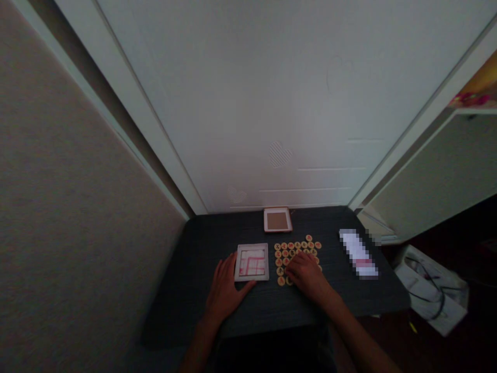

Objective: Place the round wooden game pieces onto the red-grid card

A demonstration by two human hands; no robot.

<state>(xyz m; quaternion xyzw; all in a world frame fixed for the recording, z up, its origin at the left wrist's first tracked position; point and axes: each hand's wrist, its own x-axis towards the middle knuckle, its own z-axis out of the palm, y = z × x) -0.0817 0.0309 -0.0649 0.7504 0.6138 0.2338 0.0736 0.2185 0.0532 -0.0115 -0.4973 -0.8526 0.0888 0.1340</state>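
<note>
My left hand [225, 290] lies at the lower left corner of a white square box [265, 263], fingers along its left side and thumb against its front edge. Inside the box is a pale sheet with red lines. To its right, round wooden Chinese chess pieces [281, 281] with red or dark characters lie flat in rows. My right hand [306, 274] is over the right and front part of these rows, its fingers bent and close together, fingertips down among the pieces. Whatever is under those fingers is hidden.
A second square tray or lid [278, 221] with a brown inside lies at the back of the dark table [202, 233], by the white panel [248, 114]. A blurred-out bright phone-like object [357, 254] lies at the right. A white box with cables [433, 290] stands beyond the table's right edge.
</note>
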